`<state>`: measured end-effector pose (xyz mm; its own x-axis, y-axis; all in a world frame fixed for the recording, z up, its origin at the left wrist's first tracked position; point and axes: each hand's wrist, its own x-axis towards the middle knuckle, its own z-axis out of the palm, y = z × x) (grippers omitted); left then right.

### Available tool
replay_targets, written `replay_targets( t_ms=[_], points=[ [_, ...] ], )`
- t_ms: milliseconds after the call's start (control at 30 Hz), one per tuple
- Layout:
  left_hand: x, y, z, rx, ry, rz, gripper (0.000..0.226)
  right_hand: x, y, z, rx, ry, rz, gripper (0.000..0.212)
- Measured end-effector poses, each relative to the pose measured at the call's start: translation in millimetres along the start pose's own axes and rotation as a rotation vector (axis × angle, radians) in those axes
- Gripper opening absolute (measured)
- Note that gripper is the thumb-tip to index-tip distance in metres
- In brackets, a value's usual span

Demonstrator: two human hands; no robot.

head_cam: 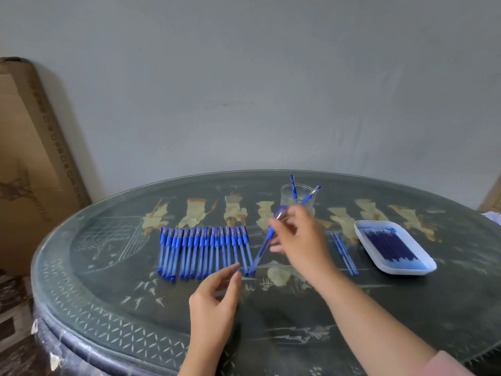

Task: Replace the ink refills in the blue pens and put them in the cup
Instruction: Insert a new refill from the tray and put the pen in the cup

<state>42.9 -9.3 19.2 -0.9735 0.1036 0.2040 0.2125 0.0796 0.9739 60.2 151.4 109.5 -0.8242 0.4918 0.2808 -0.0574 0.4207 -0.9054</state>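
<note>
While the right hand (298, 240) hangs above the middle of the table (113, 299), its fingers, blurred, pinch the upper part of a blue pen (267, 237) that slants down and to the left, the lower tip ending beside the right end of the pen row (206, 251); whether that tip touches the glass top cannot be told. The left hand (217, 297) sits nearer the front edge, fingers loosely bent with thumb and forefinger close together, the fingertips just short of the row's near ends; whether anything is held between them cannot be told. The row itself lies left of centre, capped blue pens packed side by side, caps toward the far edge. Just beyond the right hand, near the far edge, stands a clear cup (287, 196) with two blue pens leaning inside. Right of the hand, two loose refills (344, 253) lie parallel on the glass, and farther toward the right edge a white tray (406, 268) holds a heap of blue refills. A cardboard box (29, 158) leans against the wall past the left edge.
</note>
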Motion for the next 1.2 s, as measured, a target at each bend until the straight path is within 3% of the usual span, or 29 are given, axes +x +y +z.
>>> replay_targets(
  t_ms=[167,300,600,800,1100,1200],
  points=[
    [4,-1,1,-0.058,0.036,-0.051,0.017,47,-1,-44,0.117,0.387,-0.117,0.017],
    [5,3,3,-0.035,0.03,-0.015,0.017,74,-1,-64,0.117,0.534,-0.177,0.027],
    [27,2,-4,0.03,0.072,0.1,0.018,108,35,-67,-0.18,0.374,-0.064,0.009],
    [38,-5,-7,0.083,0.124,0.113,0.015,120,42,-63,-0.465,0.184,0.068,0.023],
    [48,-11,-6,0.111,0.162,0.116,0.014,128,57,-54,-0.49,0.153,0.114,0.023],
    [49,-13,-7,0.118,0.167,0.111,0.014,121,60,-50,-0.397,0.244,0.129,0.023]
  ],
)
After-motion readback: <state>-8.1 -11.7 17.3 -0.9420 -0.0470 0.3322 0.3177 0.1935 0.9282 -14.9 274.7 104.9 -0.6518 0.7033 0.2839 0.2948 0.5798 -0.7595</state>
